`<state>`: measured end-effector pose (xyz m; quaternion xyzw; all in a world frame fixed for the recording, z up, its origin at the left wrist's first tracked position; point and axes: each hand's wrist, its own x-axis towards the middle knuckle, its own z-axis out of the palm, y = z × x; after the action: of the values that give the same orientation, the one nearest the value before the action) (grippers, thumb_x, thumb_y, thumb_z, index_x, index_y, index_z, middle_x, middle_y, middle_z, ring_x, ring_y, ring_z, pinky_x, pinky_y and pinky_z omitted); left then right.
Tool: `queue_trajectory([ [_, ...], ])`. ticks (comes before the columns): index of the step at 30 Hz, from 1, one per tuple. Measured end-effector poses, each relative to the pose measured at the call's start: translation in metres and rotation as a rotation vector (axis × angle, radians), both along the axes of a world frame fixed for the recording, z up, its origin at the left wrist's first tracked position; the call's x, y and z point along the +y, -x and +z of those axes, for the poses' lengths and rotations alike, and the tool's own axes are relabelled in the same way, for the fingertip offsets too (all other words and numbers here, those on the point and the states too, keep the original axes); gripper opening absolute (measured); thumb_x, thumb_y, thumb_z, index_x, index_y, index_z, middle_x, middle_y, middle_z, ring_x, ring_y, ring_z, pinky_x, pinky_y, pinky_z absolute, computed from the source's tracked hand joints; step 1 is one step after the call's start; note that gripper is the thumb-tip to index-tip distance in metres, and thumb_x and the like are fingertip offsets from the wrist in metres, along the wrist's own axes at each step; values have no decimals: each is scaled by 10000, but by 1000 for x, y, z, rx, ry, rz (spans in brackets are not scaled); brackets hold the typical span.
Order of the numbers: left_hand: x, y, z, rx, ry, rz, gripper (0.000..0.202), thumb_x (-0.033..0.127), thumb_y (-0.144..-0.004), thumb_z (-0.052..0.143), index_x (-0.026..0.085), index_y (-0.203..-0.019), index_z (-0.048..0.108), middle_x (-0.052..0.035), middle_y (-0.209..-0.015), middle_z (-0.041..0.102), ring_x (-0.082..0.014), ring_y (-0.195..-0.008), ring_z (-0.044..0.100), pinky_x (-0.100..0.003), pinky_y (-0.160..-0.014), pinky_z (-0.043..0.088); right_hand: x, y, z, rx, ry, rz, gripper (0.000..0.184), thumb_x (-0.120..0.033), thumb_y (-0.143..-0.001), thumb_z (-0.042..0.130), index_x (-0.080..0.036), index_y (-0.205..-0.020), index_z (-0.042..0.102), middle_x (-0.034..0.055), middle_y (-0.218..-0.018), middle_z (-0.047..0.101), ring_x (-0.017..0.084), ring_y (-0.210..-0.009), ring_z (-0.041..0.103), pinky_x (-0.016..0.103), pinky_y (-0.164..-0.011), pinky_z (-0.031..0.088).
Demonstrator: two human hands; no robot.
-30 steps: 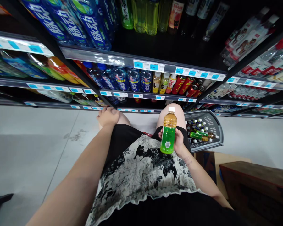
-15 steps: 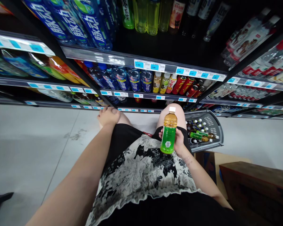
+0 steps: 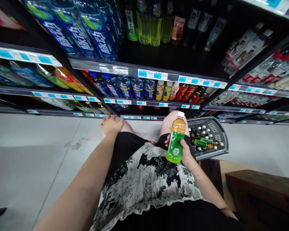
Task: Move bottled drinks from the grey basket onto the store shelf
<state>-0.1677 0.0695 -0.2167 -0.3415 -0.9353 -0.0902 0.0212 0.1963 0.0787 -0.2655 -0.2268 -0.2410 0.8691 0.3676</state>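
My right hand (image 3: 187,153) is wrapped round a tea bottle (image 3: 175,142) with a green label, amber liquid and a white cap. It holds the bottle upright with a slight tilt above my lap, in front of my right knee. On my left knee lies my left hand (image 3: 111,124), its fingers draped flat over the knee with nothing held. Beside my right leg stands a grey shopping basket (image 3: 224,136). Inside it are several bottles with white caps, among them green-labelled tea bottles (image 3: 203,143) lying on their sides.
Drink shelves (image 3: 125,69) with price tags run across the front. Large blue-labelled bottles (image 3: 100,41) stand on the upper shelf, and red cans (image 3: 196,96) and small bottles (image 3: 150,89) below. Cardboard boxes (image 3: 255,183) sit at the right rear. Pale floor (image 3: 50,144) lies to the left.
The bottle has moved slightly right and down in the view, tilting a little to the right, with my right thumb now on its label. The camera has tipped up slightly. My left hand stays put.
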Motion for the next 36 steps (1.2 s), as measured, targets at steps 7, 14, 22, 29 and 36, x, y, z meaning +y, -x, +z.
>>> queue_trajectory([
  [7,-1,-2,7,-25,-8,5,630,459,-881,454,172,-1407,648,-113,-1583,459,-371,-1445,378,-580,-1162,342,-11,-38,54,351,-126,14,832,-572,-616,737,-230,-1304,419,-22,-870,497,-11,-700,537,165,-688,570],
  [14,0,3,4,-7,-19,-1,640,498,-890,424,187,-1398,656,-114,-1566,479,-379,-1431,392,-591,-1144,359,-9,-47,64,367,-229,-223,893,-832,-562,735,-306,-1250,519,33,-984,508,-29,-741,369,86,-609,463],
  [22,7,6,-6,36,-22,-36,615,509,-885,440,216,-1376,667,-101,-1536,514,-363,-1413,411,-572,-1110,392,-14,-57,86,98,-98,-400,1308,-665,-411,909,-409,-1552,323,45,-1319,547,93,-1072,585,282,-972,571],
  [29,9,2,-5,29,-30,-42,593,478,-889,452,203,-1368,669,-115,-1542,504,-378,-1415,408,-573,-1118,376,-11,-60,79,247,-211,-353,1117,-974,-489,654,-306,-1369,492,51,-1037,564,-7,-732,421,139,-600,432],
  [36,5,-1,3,-6,0,-33,593,483,-909,457,196,-1391,650,-109,-1565,474,-362,-1432,383,-574,-1139,362,-15,-59,71,310,-332,-299,877,-936,-627,595,-280,-1201,490,26,-916,474,-25,-679,387,129,-541,418],
])
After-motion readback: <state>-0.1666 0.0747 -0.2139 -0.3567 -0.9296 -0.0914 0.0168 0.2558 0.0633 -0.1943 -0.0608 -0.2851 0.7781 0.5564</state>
